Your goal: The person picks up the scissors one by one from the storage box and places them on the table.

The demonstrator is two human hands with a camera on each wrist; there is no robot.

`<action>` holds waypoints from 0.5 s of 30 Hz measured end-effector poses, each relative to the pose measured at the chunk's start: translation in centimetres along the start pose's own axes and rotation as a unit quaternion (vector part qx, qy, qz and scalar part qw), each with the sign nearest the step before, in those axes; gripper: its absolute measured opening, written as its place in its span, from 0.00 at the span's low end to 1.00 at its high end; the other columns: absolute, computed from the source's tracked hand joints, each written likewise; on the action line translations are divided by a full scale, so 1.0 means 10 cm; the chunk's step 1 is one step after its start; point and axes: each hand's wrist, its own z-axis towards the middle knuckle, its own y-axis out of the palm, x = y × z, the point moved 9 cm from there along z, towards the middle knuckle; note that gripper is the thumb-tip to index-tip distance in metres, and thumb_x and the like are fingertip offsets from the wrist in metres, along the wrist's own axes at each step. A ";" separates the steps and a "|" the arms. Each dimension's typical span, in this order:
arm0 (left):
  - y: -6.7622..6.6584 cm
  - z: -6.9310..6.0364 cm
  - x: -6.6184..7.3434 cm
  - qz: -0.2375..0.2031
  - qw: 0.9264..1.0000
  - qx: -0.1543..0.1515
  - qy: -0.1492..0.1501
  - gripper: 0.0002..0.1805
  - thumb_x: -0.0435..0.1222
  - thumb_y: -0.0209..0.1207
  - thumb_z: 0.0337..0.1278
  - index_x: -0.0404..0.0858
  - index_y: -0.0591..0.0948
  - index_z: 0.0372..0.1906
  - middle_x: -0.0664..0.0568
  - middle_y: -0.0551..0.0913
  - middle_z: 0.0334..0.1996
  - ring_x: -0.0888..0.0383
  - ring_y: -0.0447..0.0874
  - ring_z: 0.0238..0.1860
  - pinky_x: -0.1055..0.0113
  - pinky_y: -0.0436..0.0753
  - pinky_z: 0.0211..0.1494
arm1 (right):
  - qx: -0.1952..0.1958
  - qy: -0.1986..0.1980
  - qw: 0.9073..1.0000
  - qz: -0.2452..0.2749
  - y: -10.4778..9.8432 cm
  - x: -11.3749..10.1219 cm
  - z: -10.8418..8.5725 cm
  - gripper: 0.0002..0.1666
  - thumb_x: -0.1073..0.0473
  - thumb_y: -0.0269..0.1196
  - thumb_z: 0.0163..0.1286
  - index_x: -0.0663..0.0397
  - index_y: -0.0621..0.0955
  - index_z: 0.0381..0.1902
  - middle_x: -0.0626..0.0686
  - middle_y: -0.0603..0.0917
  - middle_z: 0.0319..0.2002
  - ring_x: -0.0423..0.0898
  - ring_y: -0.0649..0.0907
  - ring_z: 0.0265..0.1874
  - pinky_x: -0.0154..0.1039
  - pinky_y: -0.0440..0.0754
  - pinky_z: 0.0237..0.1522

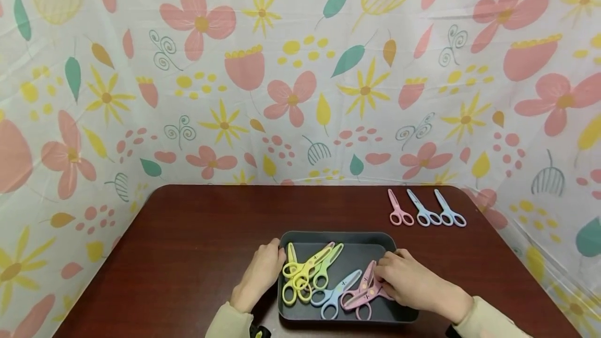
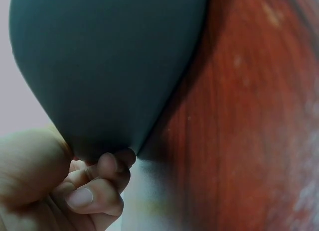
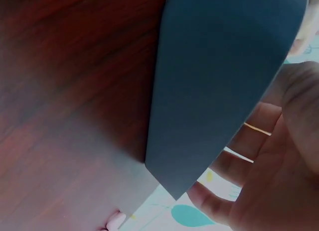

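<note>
In the head view, a dark grey tray (image 1: 347,321) holds children's scissors. Yellow scissors (image 1: 307,265) overlap at its left, beside green scissors (image 1: 331,261); blue scissors (image 1: 337,291) lie near the middle. My left hand (image 1: 263,271) grips the tray's left rim by the far corner; the left wrist view shows its fingers (image 2: 94,196) curled there. My right hand (image 1: 408,281) reaches over the right wall and pinches pink scissors (image 1: 363,292), which overlap another pink pair. In the right wrist view, the tray wall (image 3: 219,76) hides that hand's fingertips.
On the dark wooden table (image 1: 211,223), one pair of pink scissors (image 1: 399,213) and two pairs of blue scissors (image 1: 424,213) lie in a row at the back right, blades pointing away. A flower-patterned cloth (image 1: 291,134) hangs behind and beside the table.
</note>
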 end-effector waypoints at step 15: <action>-0.01 -0.01 0.01 -0.009 1.000 0.006 0.015 0.09 0.31 0.49 0.70 0.28 0.76 0.45 0.55 0.63 0.11 0.63 0.57 0.09 0.70 0.59 0.13 | -0.034 0.002 0.999 0.006 0.09 0.05 0.05 0.23 0.67 0.74 0.39 0.33 0.75 0.20 0.36 0.67 0.29 0.39 0.70 0.31 0.49 0.68 0.39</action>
